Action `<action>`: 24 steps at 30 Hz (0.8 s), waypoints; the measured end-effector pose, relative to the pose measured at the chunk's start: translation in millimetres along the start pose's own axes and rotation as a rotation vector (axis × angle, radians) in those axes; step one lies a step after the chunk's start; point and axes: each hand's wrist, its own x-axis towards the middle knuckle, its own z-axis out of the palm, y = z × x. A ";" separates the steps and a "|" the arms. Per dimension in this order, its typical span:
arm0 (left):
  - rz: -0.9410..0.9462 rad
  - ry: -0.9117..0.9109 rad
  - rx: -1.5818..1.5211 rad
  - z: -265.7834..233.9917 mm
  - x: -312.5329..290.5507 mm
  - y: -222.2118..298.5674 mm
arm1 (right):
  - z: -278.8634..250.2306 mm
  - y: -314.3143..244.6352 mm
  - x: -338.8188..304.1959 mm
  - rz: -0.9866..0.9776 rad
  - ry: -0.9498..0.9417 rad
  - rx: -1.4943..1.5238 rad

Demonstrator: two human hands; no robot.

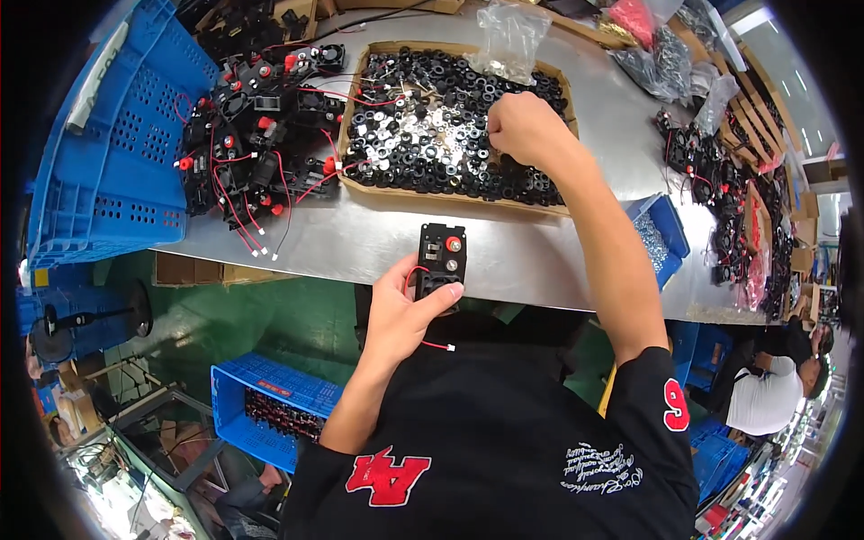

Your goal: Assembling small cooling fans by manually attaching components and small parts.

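My left hand (396, 315) grips a small black plastic assembly (443, 256) just in front of the table's near edge. The assembly has a round red part near its top, a metal screw or pin below that, and a red wire ending in a white connector. My thumb lies across its lower end. Over the right side of a shallow cardboard tray (450, 195), my right hand (526, 126) reaches down with its fingers curled together; whatever they may hold is hidden. Black rings and shiny metal pieces (423, 130) fill the tray.
Left of the tray, wired black assemblies (247, 148) lie heaped beside a large blue crate (135, 108). A clear plastic bag (511, 40) rests on the tray's far edge. To the right are a small blue bin (673, 232) of metal pieces and more assemblies (693, 162). Another person (765, 400) sits at right.
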 end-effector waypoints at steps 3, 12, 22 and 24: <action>-0.023 0.008 -0.014 0.9 -0.8 2.3 | -2.5 -6.1 6.3 -0.014 -0.041 -0.205; 0.006 -0.016 0.046 -0.5 -2.5 -2.2 | -1.4 29.3 -22.3 0.096 0.100 0.457; 0.115 0.075 0.124 6.5 2.1 -8.8 | 19.3 -41.0 -141.5 0.061 0.070 1.028; 0.136 0.073 0.199 8.9 3.7 -9.6 | 27.4 -58.3 -161.4 0.183 0.003 1.226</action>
